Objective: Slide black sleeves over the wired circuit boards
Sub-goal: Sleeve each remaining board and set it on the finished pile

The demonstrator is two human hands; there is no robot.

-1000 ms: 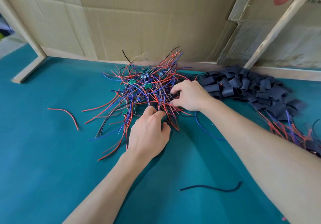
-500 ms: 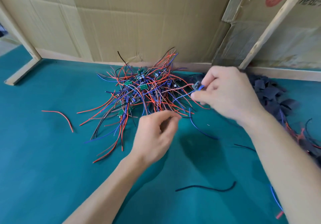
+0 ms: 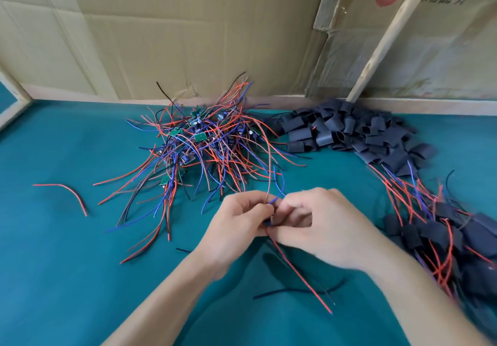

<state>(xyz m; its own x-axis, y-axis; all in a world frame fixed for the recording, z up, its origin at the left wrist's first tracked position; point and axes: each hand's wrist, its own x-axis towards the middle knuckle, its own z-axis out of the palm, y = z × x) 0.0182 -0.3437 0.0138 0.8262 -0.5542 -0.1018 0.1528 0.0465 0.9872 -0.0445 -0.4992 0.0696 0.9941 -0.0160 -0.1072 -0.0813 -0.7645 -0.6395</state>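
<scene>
Both hands have pulled back from the pile, left hand and right hand pinching one wired board; gather its leads before sleeving.

A teal table mat fills the view. Cardboard sheets stand along its 12 o'clock edge, with a wooden strut leaning at 1 o'clock.
</scene>
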